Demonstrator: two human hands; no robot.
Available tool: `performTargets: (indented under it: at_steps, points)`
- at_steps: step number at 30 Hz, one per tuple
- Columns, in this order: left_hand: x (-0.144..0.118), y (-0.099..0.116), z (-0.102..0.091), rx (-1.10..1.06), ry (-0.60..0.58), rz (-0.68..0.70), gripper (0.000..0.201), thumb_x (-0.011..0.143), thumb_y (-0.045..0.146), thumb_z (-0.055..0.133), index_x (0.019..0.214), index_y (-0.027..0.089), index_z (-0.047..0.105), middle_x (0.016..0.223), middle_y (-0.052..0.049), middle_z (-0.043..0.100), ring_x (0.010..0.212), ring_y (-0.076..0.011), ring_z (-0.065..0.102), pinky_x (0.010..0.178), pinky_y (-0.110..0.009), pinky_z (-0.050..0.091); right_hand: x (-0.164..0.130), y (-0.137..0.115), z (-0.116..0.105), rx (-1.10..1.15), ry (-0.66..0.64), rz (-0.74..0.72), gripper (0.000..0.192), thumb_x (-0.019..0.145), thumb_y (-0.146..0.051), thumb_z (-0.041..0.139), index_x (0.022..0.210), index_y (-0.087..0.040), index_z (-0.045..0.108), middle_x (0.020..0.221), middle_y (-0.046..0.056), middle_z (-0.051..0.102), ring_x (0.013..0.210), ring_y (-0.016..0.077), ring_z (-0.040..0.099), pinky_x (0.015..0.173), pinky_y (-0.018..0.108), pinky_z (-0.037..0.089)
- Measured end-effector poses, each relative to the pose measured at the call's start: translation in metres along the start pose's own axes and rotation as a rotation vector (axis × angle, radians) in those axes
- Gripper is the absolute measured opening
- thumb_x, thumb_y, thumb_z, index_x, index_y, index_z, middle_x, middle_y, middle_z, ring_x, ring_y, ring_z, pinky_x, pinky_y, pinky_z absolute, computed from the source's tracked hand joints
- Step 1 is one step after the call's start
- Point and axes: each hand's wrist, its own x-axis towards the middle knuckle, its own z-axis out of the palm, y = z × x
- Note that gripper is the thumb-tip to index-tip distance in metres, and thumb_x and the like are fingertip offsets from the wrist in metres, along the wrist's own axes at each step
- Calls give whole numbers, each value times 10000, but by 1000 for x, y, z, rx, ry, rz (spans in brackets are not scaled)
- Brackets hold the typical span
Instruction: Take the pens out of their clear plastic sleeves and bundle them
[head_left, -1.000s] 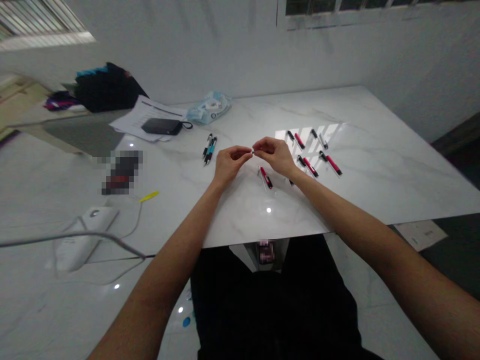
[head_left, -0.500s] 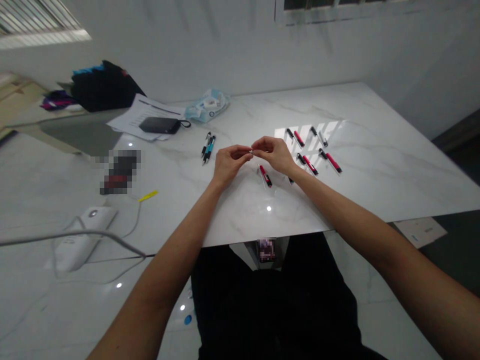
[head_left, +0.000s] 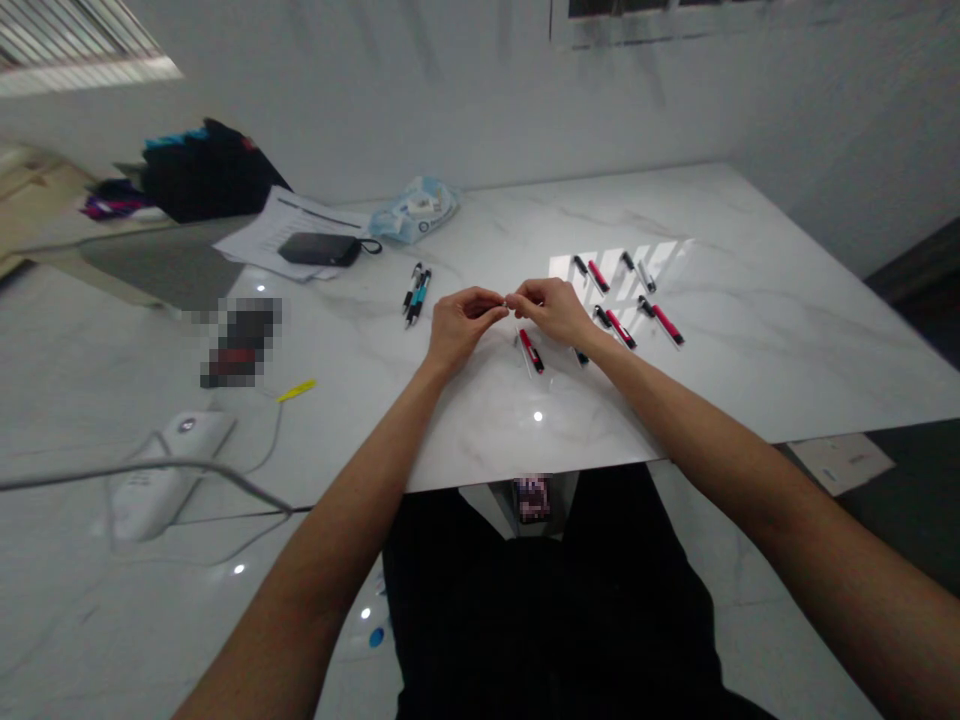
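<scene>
My left hand (head_left: 466,322) and my right hand (head_left: 551,308) meet fingertip to fingertip above the table, both closed in a pinch. A tiny pale piece (head_left: 506,304) shows between the fingertips, too small to name. Just below my hands lies a red pen barrel (head_left: 532,351), with a thin clear refill or tube (head_left: 524,352) beside it. A dark pen part (head_left: 582,356) is partly hidden under my right wrist. Right of my right hand, red pen barrels (head_left: 620,329) lie with black caps or grips (head_left: 601,317) next to them.
Several blue and black pens (head_left: 418,297) lie left of my hands. Behind them are a blue-white plastic packet (head_left: 417,210), a black power bank (head_left: 321,249) and papers (head_left: 262,232). A white power strip (head_left: 172,475) with cables and a yellow tag (head_left: 297,390) lies at the left.
My right hand has shifted slightly down and to the right, its fingers more curled. The left hand has hardly moved. More of the dark pen part by my right wrist shows.
</scene>
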Motion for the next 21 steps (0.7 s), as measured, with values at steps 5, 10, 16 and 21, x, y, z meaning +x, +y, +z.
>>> performTargets:
  at_steps: [5,10,16,21]
  points:
    - [-2,3,0,29,-8,5,422,782,545,933,940,178,798,971,-103,846,917,-231,813,930,-384,665,-1,-4,-2,-8,-45,-19,379,1028,-553,705,936,-190,768,867,58,800,776,169,697,770,316,518]
    - [-3,1,-1,18,-29,18,413,784,538,937,952,184,805,993,-105,850,941,-243,816,948,-399,661,0,-5,-4,-71,-87,9,415,1060,-504,657,800,-189,730,767,41,757,708,160,640,732,315,468]
    - [-3,1,-1,27,-29,10,424,771,553,937,942,187,807,985,-103,854,913,-235,812,940,-392,657,1,-5,-6,-77,-151,-7,379,1062,-482,639,843,-189,733,761,22,742,675,141,595,701,299,437]
    - [-2,0,-2,42,-44,15,421,772,565,933,932,196,811,975,-98,855,918,-240,813,935,-394,655,1,-2,-6,-45,-144,-8,339,1051,-466,654,866,-194,736,783,24,745,688,145,617,719,303,458]
